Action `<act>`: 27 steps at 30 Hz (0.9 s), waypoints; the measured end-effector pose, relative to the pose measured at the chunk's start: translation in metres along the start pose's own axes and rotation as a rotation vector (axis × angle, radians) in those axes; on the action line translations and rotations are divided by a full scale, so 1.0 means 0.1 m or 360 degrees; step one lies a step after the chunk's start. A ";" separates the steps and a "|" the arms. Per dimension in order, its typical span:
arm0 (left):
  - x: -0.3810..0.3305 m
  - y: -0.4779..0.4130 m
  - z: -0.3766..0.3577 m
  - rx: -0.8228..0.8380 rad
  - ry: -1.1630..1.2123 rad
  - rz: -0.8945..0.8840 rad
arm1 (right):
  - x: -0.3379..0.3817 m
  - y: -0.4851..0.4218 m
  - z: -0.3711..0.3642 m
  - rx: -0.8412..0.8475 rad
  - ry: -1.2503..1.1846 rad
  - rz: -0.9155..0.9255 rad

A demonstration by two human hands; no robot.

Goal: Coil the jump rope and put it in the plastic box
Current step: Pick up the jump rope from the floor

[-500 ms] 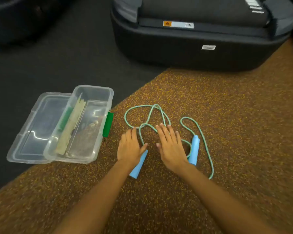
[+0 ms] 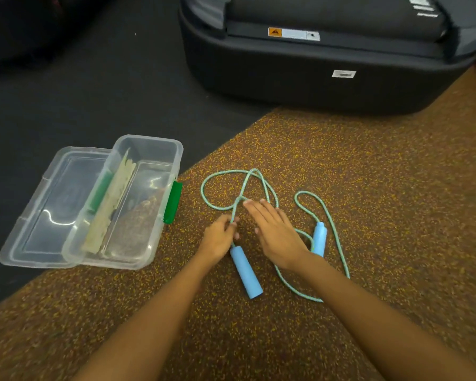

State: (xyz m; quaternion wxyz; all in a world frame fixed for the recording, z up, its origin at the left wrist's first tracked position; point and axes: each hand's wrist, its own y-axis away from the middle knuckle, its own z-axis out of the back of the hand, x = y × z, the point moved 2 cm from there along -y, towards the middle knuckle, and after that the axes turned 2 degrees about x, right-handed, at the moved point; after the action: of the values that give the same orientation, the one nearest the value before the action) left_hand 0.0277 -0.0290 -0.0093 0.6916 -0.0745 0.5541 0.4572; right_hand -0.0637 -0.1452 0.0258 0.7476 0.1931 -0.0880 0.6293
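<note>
A green jump rope (image 2: 212, 204) lies in loose loops on the speckled brown mat. It has two light blue handles: one handle (image 2: 246, 272) lies below my left hand, the other handle (image 2: 319, 239) sits right of my right hand. My left hand (image 2: 219, 239) pinches the cord just above the near handle. My right hand (image 2: 275, 232) lies flat, fingers extended over the crossed cords. The clear plastic box (image 2: 121, 210) stands open at the left, its lid (image 2: 50, 210) folded out flat.
The box has a green latch (image 2: 173, 202) and holds a pale flat strip. A large black padded machine base (image 2: 313, 64) blocks the far side. Dark floor (image 2: 94, 92) lies beyond the mat's diagonal edge.
My left hand has closed its fingers on the cord near the handle, leaving the handle uncovered. My right hand shifted slightly forward over the loops.
</note>
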 end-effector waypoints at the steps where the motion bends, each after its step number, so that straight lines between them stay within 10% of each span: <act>1: -0.05 0.02 0.03 0.0107 0.0127 -0.0018 | 0.02 -0.04 0.05 -0.0003 -0.0014 0.0046; 11: -0.64 0.07 0.40 0.0565 0.0412 -0.0121 | 0.13 -0.31 0.83 0.0225 -0.0530 0.0133; 27: -0.72 0.17 0.45 0.0575 0.0118 -0.0548 | 0.08 -0.06 1.73 0.0260 -0.0805 -0.0092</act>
State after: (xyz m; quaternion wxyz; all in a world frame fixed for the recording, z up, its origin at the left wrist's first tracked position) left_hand 0.0494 -0.0318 0.0749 0.7406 -0.0595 0.6310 0.2232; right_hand -0.0368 -0.2084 0.1850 0.7014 0.4063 -0.2154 0.5446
